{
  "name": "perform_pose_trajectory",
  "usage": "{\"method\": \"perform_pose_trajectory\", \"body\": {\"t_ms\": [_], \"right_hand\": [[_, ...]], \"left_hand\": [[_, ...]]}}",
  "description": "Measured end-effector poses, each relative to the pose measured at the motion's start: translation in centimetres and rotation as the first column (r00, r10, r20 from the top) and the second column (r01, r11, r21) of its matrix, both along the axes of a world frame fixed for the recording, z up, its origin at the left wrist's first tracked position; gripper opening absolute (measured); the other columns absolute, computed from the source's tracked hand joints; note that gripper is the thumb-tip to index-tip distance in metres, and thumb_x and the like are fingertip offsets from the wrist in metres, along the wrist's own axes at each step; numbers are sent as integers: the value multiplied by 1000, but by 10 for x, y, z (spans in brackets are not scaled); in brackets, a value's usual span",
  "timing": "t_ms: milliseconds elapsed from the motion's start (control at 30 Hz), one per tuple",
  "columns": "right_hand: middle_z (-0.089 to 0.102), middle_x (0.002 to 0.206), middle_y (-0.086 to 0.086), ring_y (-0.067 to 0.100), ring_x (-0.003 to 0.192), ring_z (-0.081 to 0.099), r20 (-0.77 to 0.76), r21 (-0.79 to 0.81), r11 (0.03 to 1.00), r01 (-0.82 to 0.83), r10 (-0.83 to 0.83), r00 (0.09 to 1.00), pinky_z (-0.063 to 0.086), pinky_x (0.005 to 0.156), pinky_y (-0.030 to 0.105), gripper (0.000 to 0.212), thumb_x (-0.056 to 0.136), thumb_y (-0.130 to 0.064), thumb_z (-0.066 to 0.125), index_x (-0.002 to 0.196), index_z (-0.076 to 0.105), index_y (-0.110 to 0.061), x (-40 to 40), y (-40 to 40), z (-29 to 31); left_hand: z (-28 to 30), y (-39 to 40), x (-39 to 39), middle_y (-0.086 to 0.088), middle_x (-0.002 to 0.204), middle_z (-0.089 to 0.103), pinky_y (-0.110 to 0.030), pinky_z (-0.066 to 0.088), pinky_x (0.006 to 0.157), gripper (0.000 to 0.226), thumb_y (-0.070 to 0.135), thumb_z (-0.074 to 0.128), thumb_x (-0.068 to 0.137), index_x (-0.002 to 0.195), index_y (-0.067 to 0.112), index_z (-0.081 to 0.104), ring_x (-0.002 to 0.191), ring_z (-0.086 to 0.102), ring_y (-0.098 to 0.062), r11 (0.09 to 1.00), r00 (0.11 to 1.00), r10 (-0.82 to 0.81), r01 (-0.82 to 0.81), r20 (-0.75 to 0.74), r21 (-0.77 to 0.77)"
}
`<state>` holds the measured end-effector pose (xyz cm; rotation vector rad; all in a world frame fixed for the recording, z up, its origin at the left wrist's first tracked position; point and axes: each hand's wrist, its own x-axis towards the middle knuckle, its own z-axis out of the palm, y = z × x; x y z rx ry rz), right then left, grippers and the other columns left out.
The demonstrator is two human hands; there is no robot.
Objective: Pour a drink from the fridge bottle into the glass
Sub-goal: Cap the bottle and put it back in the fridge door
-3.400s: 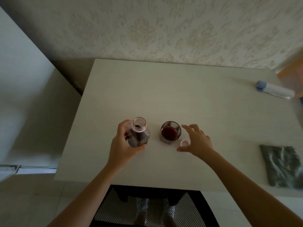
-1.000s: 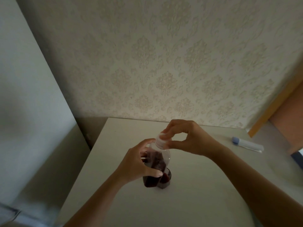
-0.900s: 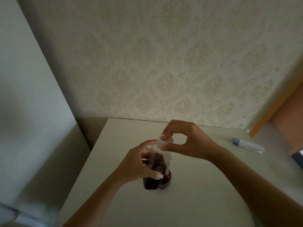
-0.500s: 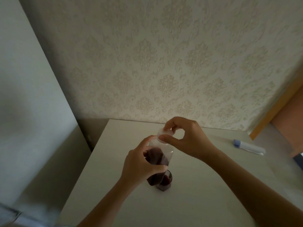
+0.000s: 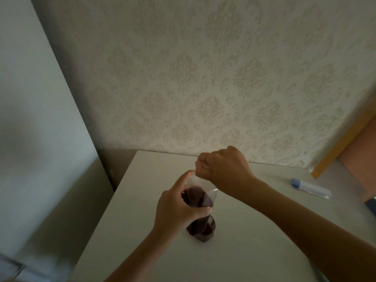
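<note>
Bottle (image 5: 198, 202) is being held tilted just above the glass (image 5: 209, 231), and we are taking the glass as our landmark throughout. We are seeing the left hand (image 5: 177, 210) wrapping its fingers round the bottle's body, up and to the left of the glass. The right hand (image 5: 221, 167) is curling tightly over the neck, above the glass, and a sliver of the white cap (image 5: 203, 165) is showing between its fingers. The glass is standing on the table (image 5: 142, 200) and is already holding dark drink, so we are judging the pour as done; what is remaining, in our view, is finishing the cap and putting the bottle away. Compared with the frame from half a second ago, the right hand is sitting turned further over the cap, wrist rolled and knuckles up, where before the thumb and fingers were pinching it openly; the bottle is leaning a little more. A blue-capped tube (image 5: 309, 188) is lying well to the right of the glass
</note>
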<state>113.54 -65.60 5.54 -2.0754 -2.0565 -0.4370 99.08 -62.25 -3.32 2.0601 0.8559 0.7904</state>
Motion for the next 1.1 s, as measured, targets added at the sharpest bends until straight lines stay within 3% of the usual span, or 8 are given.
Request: {"method": "perform_pose_trajectory", "body": {"t_ms": [67,133,233,400,500,633,733,1100], "right_hand": [[39,44,-9,8,36,32,-85,-3,998,-62,62,994,26,53,25,48,86,-46,15,67,51,-20,2,-1,4],[55,61,-12,5,51,45,-183,-61,977,-205,191,964,35,59,22,43,88,-45,25,86,62,-23,10,-2,14],[58,70,-14,-1,56,42,-95,-122,937,-329,319,943,34,67,19,36,90,-38,31,104,62,-25,12,-4,27],[46,43,-8,9,38,40,63,-78,971,-227,232,971,34,66,26,45,92,-30,22,108,63,-21,-2,0,22],[36,41,-8,9,35,35,164,-85,993,-81,94,982,42,67,30,42,96,-28,21,115,58,-19,-10,-1,20],[51,75,-5,10,44,35,346,-189,982,22,46,937,30,57,30,19,95,-16,39,97,57,-11,-26,-2,20],[35,66,-3,11,49,36,303,-225,968,108,-35,952,29,64,33,17,94,-13,34,81,44,-15,-34,-2,24],[37,60,-4,11,49,38,140,-139,944,299,-280,950,32,66,31,27,92,-9,35,65,35,-13,-54,9,15]], "left_hand": [[1,3,-3,33,91,55,-20,55,79,88,59,76,46,117,64,25,85,59,8,999,1000,-4,4,1,32],[4,8,-5,29,96,59,-21,56,80,84,58,78,47,115,65,30,89,61,6,998,999,-53,53,-10,31],[8,10,-6,29,96,61,-24,56,81,80,53,82,48,110,70,34,93,63,5,993,993,-120,120,-6,10],[2,8,-4,18,99,68,-29,58,78,85,52,84,48,124,40,47,90,65,2,995,995,-93,93,23,-20],[-1,9,-5,18,94,68,-26,57,75,87,58,80,47,125,39,46,86,65,1,999,999,-32,32,-4,42],[-1,7,-9,22,89,67,-20,56,74,87,61,77,48,126,48,40,81,63,5,994,999,25,-22,-35,104],[0,6,-14,22,87,67,-19,56,72,83,61,76,51,124,45,42,79,64,3,989,998,48,-41,-48,140],[6,10,-31,18,88,67,-24,56,66,81,62,72,59,130,41,40,77,64,-2,935,977,194,-155,-93,320]]}}
